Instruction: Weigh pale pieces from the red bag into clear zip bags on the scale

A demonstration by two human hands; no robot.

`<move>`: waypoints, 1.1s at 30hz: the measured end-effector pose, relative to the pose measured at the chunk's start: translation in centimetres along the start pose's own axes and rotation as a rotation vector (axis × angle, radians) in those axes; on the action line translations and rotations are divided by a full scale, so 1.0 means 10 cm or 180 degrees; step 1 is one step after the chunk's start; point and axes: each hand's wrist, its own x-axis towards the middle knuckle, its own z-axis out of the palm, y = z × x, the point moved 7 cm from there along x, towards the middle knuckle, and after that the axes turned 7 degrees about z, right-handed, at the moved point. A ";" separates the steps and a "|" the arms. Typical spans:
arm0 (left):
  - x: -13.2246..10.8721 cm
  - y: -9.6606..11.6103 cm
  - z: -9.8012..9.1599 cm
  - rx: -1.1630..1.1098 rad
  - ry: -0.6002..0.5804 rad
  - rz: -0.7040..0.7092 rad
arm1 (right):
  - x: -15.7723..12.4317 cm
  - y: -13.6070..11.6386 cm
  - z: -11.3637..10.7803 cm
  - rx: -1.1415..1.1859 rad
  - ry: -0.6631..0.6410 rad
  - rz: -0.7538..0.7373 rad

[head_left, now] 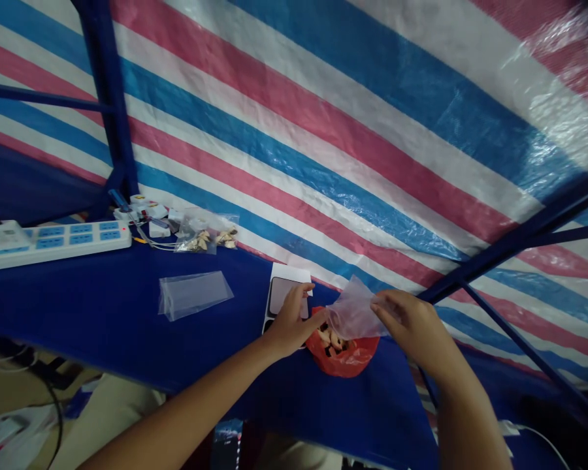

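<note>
A clear plastic bag [357, 310] is stretched between my two hands, above a red plastic bag [345, 365] that holds pale dried pieces [329, 339]. My right hand [404, 316] pinches the clear bag's right side between thumb and fingers. At its left edge is my left hand [294, 320], thumb tip against the plastic and the other fingers apart, over a flat device with a grey top [280, 294]. Whether the left fingers grip the film is unclear. Part of the device is hidden behind the left hand.
Flat clear bags [196, 295] lie on the blue table [102, 307]. Behind them are two filled clear bags [198, 240], cables and a screwdriver [121, 200]. A white power strip [78, 238] is at the left. Blue metal poles [108, 111] and striped sheeting stand behind. A phone [227, 444] is below the front edge.
</note>
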 end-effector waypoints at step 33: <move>-1.22 -0.52 -2.31 0.3325 0.0988 -0.0451 | 0.13 -2.18 2.47 0.0969 -0.0122 -0.0811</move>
